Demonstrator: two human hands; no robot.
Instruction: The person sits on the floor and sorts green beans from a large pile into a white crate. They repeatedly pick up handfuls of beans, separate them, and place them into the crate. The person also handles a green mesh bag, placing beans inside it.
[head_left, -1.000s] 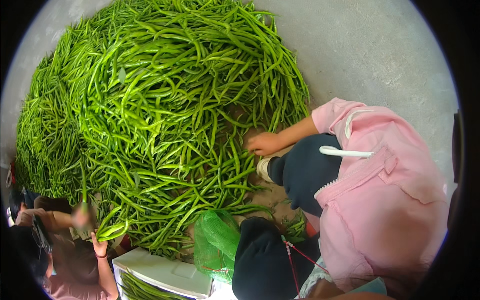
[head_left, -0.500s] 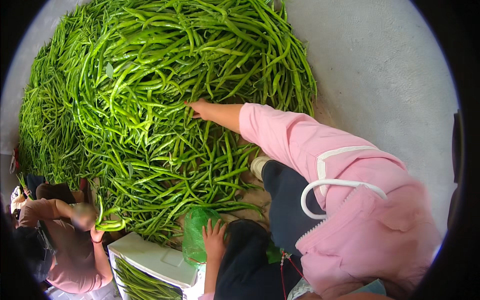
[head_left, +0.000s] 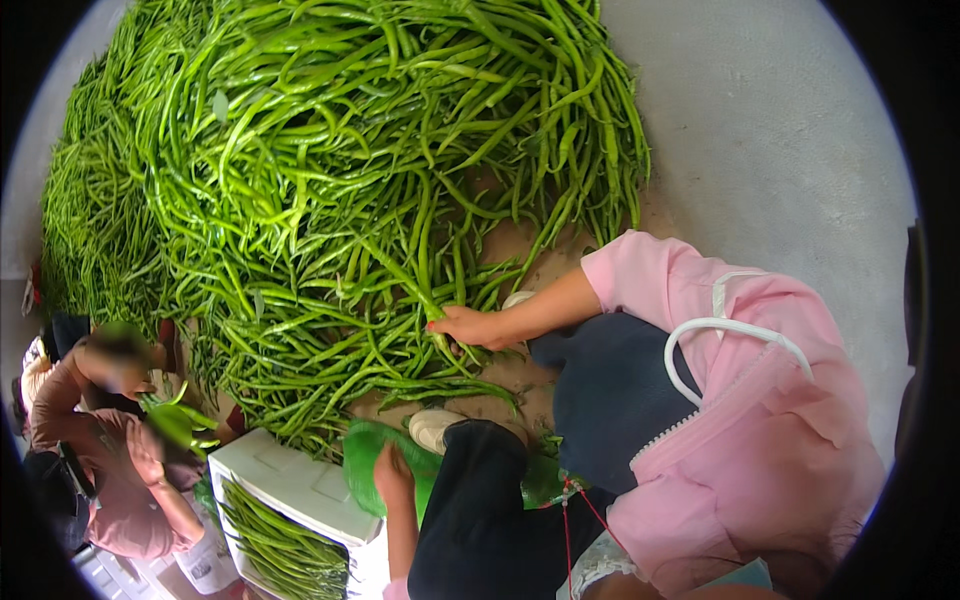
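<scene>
My right hand [head_left: 470, 328] is closed around green chili peppers [head_left: 415, 288] at the near edge of a large pile [head_left: 330, 190]. A long pepper sticks out of it toward the pile. Low in the view, my left hand [head_left: 393, 475] is at a green mesh bag [head_left: 362, 468], its fingers drawn together on the material. Part of the bag passes behind my leg, and its opening cannot be made out.
A white foam box [head_left: 290, 475] holding long green peppers [head_left: 280, 545] stands to my left. Beyond it a co-worker [head_left: 120, 475] handles peppers. My shoe [head_left: 432, 430] rests by the pile, and grey floor [head_left: 770, 130] lies at the right.
My right hand has drawn back from the pile toward me with peppers in it. My left hand's fingers went from spread to together, and the bag is spread wider. The co-worker's hands moved.
</scene>
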